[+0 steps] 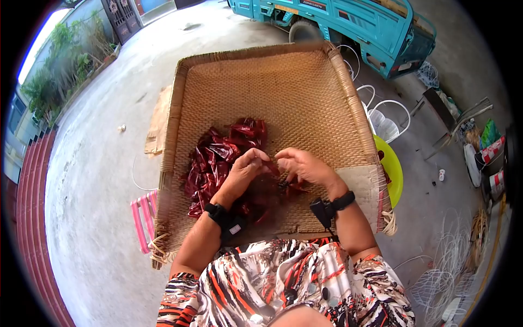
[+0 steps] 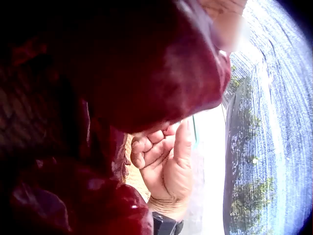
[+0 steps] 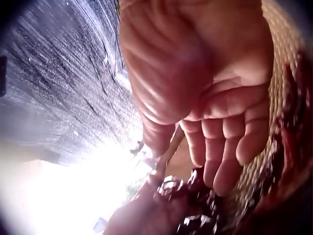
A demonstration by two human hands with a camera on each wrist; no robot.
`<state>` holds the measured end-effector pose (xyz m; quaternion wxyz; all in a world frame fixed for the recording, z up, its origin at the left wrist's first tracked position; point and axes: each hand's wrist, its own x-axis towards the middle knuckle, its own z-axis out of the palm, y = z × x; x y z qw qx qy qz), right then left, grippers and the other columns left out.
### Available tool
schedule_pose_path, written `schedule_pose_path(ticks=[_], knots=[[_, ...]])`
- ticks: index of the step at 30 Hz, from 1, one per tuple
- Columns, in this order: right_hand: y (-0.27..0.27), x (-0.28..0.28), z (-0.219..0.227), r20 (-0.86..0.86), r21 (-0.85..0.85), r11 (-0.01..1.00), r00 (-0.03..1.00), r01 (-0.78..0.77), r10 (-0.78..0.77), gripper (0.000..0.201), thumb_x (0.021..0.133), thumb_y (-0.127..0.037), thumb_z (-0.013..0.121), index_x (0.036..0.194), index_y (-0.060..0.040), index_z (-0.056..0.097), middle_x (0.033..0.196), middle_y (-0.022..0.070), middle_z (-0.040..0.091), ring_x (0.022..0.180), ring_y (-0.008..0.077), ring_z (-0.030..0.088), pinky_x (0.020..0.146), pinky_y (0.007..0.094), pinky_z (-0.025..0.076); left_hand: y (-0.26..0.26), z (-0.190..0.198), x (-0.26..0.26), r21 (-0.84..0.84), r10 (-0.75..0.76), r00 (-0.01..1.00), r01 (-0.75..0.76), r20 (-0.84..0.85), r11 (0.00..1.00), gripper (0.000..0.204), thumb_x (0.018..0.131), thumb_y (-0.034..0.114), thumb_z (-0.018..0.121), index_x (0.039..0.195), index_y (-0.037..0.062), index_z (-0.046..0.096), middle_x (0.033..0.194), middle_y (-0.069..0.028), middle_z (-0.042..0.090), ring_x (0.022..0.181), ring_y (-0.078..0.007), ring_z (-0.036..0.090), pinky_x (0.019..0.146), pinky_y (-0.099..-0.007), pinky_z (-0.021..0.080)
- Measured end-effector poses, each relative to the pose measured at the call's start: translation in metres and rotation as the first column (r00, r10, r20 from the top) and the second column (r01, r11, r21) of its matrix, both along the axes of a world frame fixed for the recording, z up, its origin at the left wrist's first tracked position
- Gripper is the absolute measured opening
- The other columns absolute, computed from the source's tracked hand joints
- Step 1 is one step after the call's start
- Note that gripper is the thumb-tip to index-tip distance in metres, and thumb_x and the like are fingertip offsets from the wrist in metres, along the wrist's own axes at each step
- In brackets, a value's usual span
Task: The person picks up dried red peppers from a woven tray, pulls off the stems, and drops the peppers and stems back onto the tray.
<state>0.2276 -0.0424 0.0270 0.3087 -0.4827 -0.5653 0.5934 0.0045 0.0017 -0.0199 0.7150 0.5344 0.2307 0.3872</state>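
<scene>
Dried dark-red peppers (image 1: 215, 158) lie heaped on a woven tray (image 1: 256, 82). Over the heap, the left hand (image 1: 245, 171) pinches one glossy red pepper (image 1: 272, 167); that pepper looms large (image 2: 161, 63) in the left wrist view, a fingertip at its upper edge. Close by on the right is the right hand (image 1: 306, 166), its thumb extended and its fingers loosely bent, with nothing visible in the palm in the right wrist view (image 3: 195, 73). A few pepper pieces (image 1: 294, 188) lie below it on the weave.
A yellow-green basin (image 1: 389, 171) stands under the tray's right edge, near white buckets (image 1: 384, 128). Behind is a turquoise cargo vehicle (image 1: 348, 24). A pink-striped stool (image 1: 144, 218) shows at the left, cardboard (image 1: 159, 122) beside the tray, and loose wire (image 1: 447, 272) at lower right.
</scene>
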Motion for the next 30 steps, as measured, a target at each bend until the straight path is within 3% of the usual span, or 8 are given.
schedule_pose_path(ticks=[5, 11, 14, 17, 19, 23, 28, 30], knots=[[0.000, -0.019, -0.008, -0.202, -0.041, 0.999, 0.979, -0.027, 0.018, 0.038, 0.093, -0.025, 0.064, 0.123, -0.0044, 0.051, 0.098, 0.0024, 0.064, 0.070, 0.0066, 0.060, 0.056, 0.0195, 0.048, 0.000, -0.002, -0.002, 0.087, 0.004, 1.000, -0.001, -0.031, 0.996, 0.012, 0.101, 0.012, 0.048, 0.106, 0.0055, 0.057, 0.097, 0.0009, 0.058, 0.093, -0.0081, 0.057, 0.087, -0.0247, 0.049], [0.003, 0.001, 0.002, -0.352, 0.018, 0.944, 0.885, 0.331, -0.304, 0.032, 0.091, -0.015, 0.066, 0.119, -0.0040, 0.055, 0.096, 0.0035, 0.066, 0.074, 0.0076, 0.061, 0.066, 0.0201, 0.051, -0.007, 0.011, 0.006, 0.283, 0.224, 0.974, -0.210, -0.020, 0.936, 0.011, 0.100, 0.008, 0.050, 0.107, 0.0017, 0.056, 0.104, -0.0027, 0.057, 0.095, -0.0110, 0.059, 0.086, -0.0258, 0.048], [0.011, 0.040, -0.005, -0.749, -0.058, 0.862, 0.548, 0.504, -0.371, 0.027, 0.092, -0.015, 0.065, 0.117, -0.0074, 0.059, 0.090, 0.0043, 0.068, 0.070, 0.0091, 0.063, 0.065, 0.0226, 0.054, -0.007, 0.015, 0.006, 0.456, 0.449, 0.893, -0.392, -0.018, 0.799, 0.013, 0.095, -0.002, 0.049, 0.105, 0.0016, 0.056, 0.105, -0.0068, 0.058, 0.094, -0.0156, 0.060, 0.085, -0.0273, 0.048], [0.004, 0.072, 0.014, -0.956, -0.102, 0.810, 0.168, 0.578, -0.241, 0.016, 0.096, -0.018, 0.060, 0.108, -0.0086, 0.061, 0.084, 0.0004, 0.064, 0.069, 0.0086, 0.057, 0.061, 0.0224, 0.047, -0.010, 0.032, -0.002, 0.851, 0.745, 0.666, -0.372, -0.033, 0.370, 0.017, 0.091, -0.006, 0.049, 0.103, 0.0024, 0.057, 0.103, -0.0113, 0.058, 0.093, -0.0217, 0.059, 0.082, -0.0307, 0.048], [0.000, 0.104, 0.006, -0.997, -0.083, 0.848, -0.044, 0.523, -0.070, 0.024, 0.094, -0.023, 0.061, 0.111, -0.0063, 0.062, 0.088, 0.0016, 0.065, 0.074, 0.0108, 0.058, 0.069, 0.0274, 0.047, -0.009, 0.035, 0.000, 0.896, 0.803, 0.596, -0.349, -0.015, 0.276, 0.021, 0.086, -0.007, 0.050, 0.103, 0.0036, 0.057, 0.102, -0.0133, 0.057, 0.095, -0.0290, 0.056, 0.083, -0.0367, 0.047], [-0.009, 0.145, -0.010, -0.978, -0.025, 0.842, -0.187, 0.539, 0.091, 0.033, 0.092, -0.029, 0.063, 0.111, -0.0011, 0.062, 0.107, 0.0063, 0.066, 0.081, 0.0139, 0.060, 0.074, 0.0320, 0.048, -0.005, 0.027, -0.002, 0.975, 0.918, 0.382, -0.139, -0.108, 0.173, 0.036, 0.081, -0.003, 0.054, 0.115, 0.0074, 0.058, 0.114, -0.0092, 0.059, 0.113, -0.0297, 0.051, 0.100, -0.0435, 0.037], [0.005, 0.113, -0.004, -0.985, -0.082, 0.835, 0.081, 0.544, -0.150, 0.034, 0.094, -0.029, 0.062, 0.119, -0.0061, 0.060, 0.107, 0.0046, 0.065, 0.081, 0.0119, 0.060, 0.069, 0.0279, 0.050, 0.000, 0.004, -0.002, 0.953, 0.940, 0.161, 0.077, -0.301, 0.292, 0.045, 0.082, 0.005, 0.054, 0.127, 0.0103, 0.054, 0.122, -0.0066, 0.058, 0.122, -0.0276, 0.046, 0.107, -0.0454, 0.028], [0.017, 0.085, -0.007, -0.853, -0.063, 0.824, 0.399, 0.562, -0.337, 0.031, 0.094, -0.026, 0.062, 0.121, -0.0094, 0.059, 0.105, 0.0046, 0.065, 0.080, 0.0113, 0.061, 0.067, 0.0265, 0.051, 0.004, -0.002, -0.003, 0.934, 0.932, 0.118, 0.145, -0.343, 0.325, 0.034, 0.082, 0.010, 0.055, 0.116, 0.0109, 0.062, 0.114, -0.0064, 0.059, 0.116, -0.0267, 0.048, 0.106, -0.0447, 0.028]])
